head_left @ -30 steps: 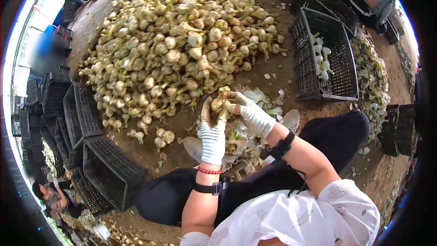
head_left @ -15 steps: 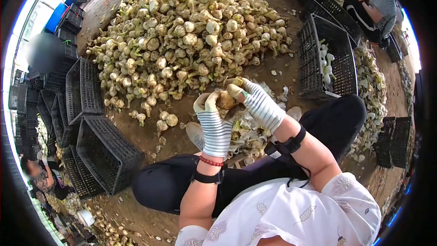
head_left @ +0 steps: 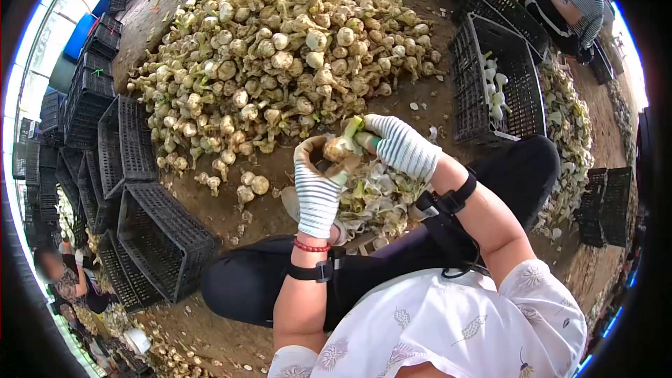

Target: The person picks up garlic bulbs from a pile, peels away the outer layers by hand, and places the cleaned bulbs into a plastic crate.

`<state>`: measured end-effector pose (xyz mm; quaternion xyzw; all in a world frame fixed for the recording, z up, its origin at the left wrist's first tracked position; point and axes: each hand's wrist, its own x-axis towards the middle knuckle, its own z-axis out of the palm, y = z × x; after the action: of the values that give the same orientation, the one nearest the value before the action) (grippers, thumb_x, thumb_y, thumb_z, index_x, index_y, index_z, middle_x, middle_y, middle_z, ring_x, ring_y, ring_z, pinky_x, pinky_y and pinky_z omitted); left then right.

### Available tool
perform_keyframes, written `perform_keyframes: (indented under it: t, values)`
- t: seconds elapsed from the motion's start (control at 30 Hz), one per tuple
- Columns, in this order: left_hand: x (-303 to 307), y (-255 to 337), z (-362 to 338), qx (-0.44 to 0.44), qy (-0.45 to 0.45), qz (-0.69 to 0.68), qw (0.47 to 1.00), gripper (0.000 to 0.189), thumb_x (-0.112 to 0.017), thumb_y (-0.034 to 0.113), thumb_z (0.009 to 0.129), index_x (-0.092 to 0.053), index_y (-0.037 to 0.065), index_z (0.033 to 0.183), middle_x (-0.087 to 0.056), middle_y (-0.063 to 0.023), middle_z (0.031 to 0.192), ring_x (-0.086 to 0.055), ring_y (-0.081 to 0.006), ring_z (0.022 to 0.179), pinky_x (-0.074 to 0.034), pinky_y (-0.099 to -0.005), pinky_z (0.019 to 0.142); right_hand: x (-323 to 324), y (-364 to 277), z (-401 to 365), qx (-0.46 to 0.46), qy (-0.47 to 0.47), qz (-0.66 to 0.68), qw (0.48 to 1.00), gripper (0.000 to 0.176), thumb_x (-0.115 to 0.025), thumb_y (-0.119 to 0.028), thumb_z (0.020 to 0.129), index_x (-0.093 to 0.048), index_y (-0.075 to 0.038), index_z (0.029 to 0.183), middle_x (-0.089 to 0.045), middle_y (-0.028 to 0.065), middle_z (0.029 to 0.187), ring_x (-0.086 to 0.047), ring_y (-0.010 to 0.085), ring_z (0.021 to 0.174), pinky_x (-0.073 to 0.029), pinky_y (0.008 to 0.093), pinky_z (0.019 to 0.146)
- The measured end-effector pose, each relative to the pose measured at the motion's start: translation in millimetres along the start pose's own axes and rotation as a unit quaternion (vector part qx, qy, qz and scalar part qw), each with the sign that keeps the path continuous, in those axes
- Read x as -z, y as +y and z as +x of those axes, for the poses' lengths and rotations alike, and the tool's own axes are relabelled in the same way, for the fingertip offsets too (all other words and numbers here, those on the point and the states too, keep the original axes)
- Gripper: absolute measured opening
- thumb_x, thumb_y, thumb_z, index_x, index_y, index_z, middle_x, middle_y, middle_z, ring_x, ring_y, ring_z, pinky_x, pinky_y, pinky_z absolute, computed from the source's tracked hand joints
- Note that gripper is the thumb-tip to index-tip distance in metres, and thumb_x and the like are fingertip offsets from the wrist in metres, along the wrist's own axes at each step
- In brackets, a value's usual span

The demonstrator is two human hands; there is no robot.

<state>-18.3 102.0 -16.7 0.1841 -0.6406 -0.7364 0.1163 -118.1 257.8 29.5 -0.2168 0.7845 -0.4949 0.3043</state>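
Both my hands wear striped white gloves with soiled fingers. My left hand [head_left: 317, 185] is closed around a garlic bulb [head_left: 334, 150] with brown, dirty skin. At the bulb's green and white stem end, my right hand [head_left: 399, 145] pinches the stem and its outer skin. Below my hands lies a heap of peeled skins [head_left: 374, 203]. Just beyond them rises a large pile of unpeeled garlic [head_left: 280, 56], with a few loose bulbs [head_left: 252, 185] on the ground at its near left.
A black crate [head_left: 498, 80] at the right holds several white bulbs [head_left: 495, 91]. Black crates [head_left: 164, 238] stand along the left. One person [head_left: 570, 7] sits at the upper right, another [head_left: 73, 280] at the lower left. More skins [head_left: 567, 140] line the right side.
The bulb has tilted, and its green stem now shows between my hands with pale skin pulled back. My left hand has shifted slightly left. The whole view has moved a little.
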Motion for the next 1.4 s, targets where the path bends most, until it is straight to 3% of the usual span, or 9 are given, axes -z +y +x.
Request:
perform_keyframes:
  t: [0.17, 0.33, 0.53, 0.67, 0.83, 0.9, 1.03, 1.13, 1.4]
  values:
    - [-1, 5, -4, 0.115, 0.004, -0.227, 0.967, 0.035, -0.063, 0.031, 0.099, -0.052, 0.007, 0.122, -0.059, -0.0043, 0.109, -0.059, -0.0132, 0.098, -0.053, -0.0287, 0.085, 7, 1, -13, -0.039, -0.02, 0.122, 0.992, 0.019, -0.061, -0.009, 0.095, -0.067, 0.003, 0.109, -0.066, -0.0014, 0.082, -0.055, 0.0085, 0.071, -0.048, 0.0267, 0.064]
    - [0, -16, 15, -0.087, 0.107, 0.223, 0.965, 0.024, -0.057, 0.025, 0.102, -0.061, 0.005, 0.115, -0.063, -0.0054, 0.105, -0.058, -0.0158, 0.093, -0.049, -0.0311, 0.087, -12, 39, -25, -0.115, -0.032, 0.331, 0.936, 0.023, -0.066, -0.011, 0.093, -0.069, -0.002, 0.114, -0.068, -0.001, 0.094, -0.058, 0.0059, 0.08, -0.049, 0.0224, 0.067]
    - [-13, -1, -2, -0.043, 0.034, 0.142, 0.988, 0.017, -0.071, 0.016, 0.092, -0.066, 0.002, 0.1, -0.064, -0.0026, 0.098, -0.057, -0.012, 0.089, -0.048, -0.0275, 0.082, -18, 29, -39, -0.062, 0.047, 0.126, 0.989, 0.025, -0.064, -0.014, 0.094, -0.067, 0.002, 0.114, -0.066, 0.0, 0.083, -0.056, 0.0063, 0.071, -0.047, 0.0235, 0.064]
    - [-4, -4, -3, -0.052, 0.017, 0.132, 0.99, 0.013, -0.067, 0.014, 0.095, -0.066, 0.002, 0.099, -0.063, -0.0037, 0.099, -0.057, -0.0125, 0.091, -0.047, -0.0272, 0.083, 5, 82, -19, -0.114, 0.118, 0.202, 0.966, 0.023, -0.058, -0.005, 0.092, -0.068, 0.0, 0.112, -0.068, 0.0049, 0.084, -0.057, 0.0081, 0.067, -0.047, 0.0254, 0.059]
    - [-3, 1, -6, -0.085, -0.007, 0.116, 0.99, 0.015, -0.064, 0.017, 0.098, -0.067, 0.003, 0.1, -0.066, -0.0026, 0.099, -0.058, -0.0118, 0.092, -0.047, -0.0275, 0.086, 22, 129, 6, -0.1, 0.132, -0.073, 0.983, 0.028, -0.056, -0.006, 0.092, -0.064, -0.001, 0.119, -0.069, 0.0125, 0.095, -0.065, 0.0257, 0.086, -0.051, 0.036, 0.076]
    - [-6, 0, -9, -0.12, 0.012, 0.14, 0.983, 0.014, -0.066, 0.015, 0.096, -0.067, 0.002, 0.102, -0.064, -0.0035, 0.101, -0.059, -0.0127, 0.092, -0.047, -0.0274, 0.085, 15, 115, -4, 0.036, 0.181, -0.283, 0.941, 0.032, -0.059, -0.009, 0.091, -0.062, -0.004, 0.122, -0.067, 0.0187, 0.106, -0.066, 0.0317, 0.094, -0.052, 0.038, 0.079]
    - [-17, 15, -11, -0.146, 0.007, 0.256, 0.956, 0.017, -0.07, 0.013, 0.092, -0.067, 0.004, 0.106, -0.061, -0.0073, 0.098, -0.059, -0.0158, 0.086, -0.049, -0.0275, 0.077, 0, 19, -24, 0.11, 0.109, -0.209, 0.966, 0.032, -0.065, -0.013, 0.085, -0.063, -0.005, 0.116, -0.065, 0.0178, 0.101, -0.064, 0.0353, 0.095, -0.053, 0.0415, 0.08]
    - [-19, 20, -15, -0.214, -0.028, 0.282, 0.935, 0.041, -0.06, -0.015, 0.077, -0.066, 0.004, 0.113, -0.061, -0.0098, 0.105, -0.062, -0.0204, 0.093, -0.051, -0.0304, 0.08, -12, 17, -22, 0.159, 0.139, -0.311, 0.927, 0.022, -0.066, -0.013, 0.082, -0.064, -0.005, 0.103, -0.064, 0.0134, 0.09, -0.065, 0.0337, 0.088, -0.053, 0.0429, 0.075]
    - [-5, 15, -16, -0.271, -0.07, 0.285, 0.917, 0.023, -0.066, -0.005, 0.087, -0.067, 0.007, 0.107, -0.065, -0.0102, 0.108, -0.064, -0.0241, 0.099, -0.052, -0.0334, 0.085, 5, 37, 0, 0.162, 0.219, -0.305, 0.913, 0.008, -0.065, -0.012, 0.082, -0.061, -0.005, 0.082, -0.062, 0.0166, 0.076, -0.064, 0.0372, 0.076, -0.053, 0.0432, 0.069]
